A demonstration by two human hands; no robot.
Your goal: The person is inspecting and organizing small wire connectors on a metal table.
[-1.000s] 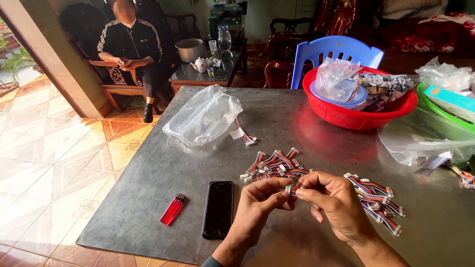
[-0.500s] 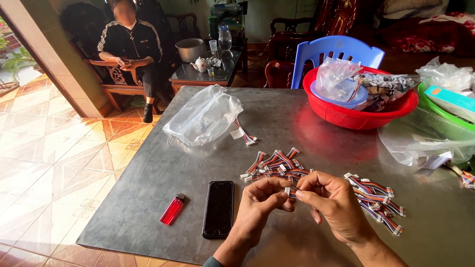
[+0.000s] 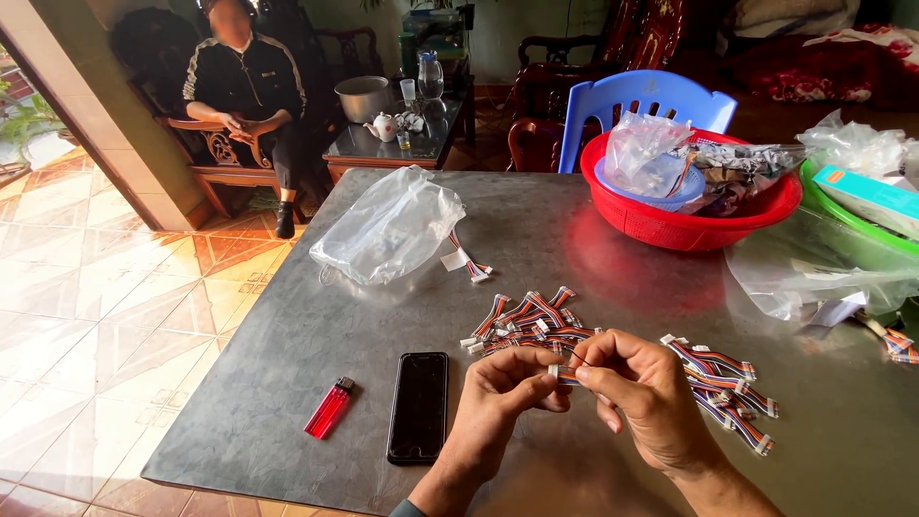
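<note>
Head view shows a short multicoloured ribbon cable (image 3: pixel 565 374) with a white connector at its end, held low at the centre of the frame, just above the table (image 3: pixel 287 383); the left hand (image 3: pixel 507 393) pinches it between thumb and fingertips, the other fingers curled in; the right hand (image 3: pixel 641 388) grips the same cable from the other side, fingers bent close around it, so both hands are closed on the one piece and touch each other at the fingertips; just behind the hands lies a loose pile of like cables (image 3: pixel 526 321), and a second heap of cables (image 3: pixel 728 388) lies just beside the right hand; a black phone (image 3: pixel 419 407) lies face up to the left of the left hand, with a red lighter (image 3: pixel 330 409) near it; farther back a crumpled clear plastic bag (image 3: pixel 388 230) rests on the table with one more stray cable (image 3: pixel 471 266) at its edge; at the far right a red basket (image 3: pixel 689 220) holds bags and a blue bowl, with a green basin (image 3: pixel 842 225) and more clear plastic beside it; a blue plastic chair (image 3: pixel 641 101) stands behind the red basket; beyond the table a seated person (image 3: pixel 249 91) in a dark jacket sits in a wooden armchair.
</note>
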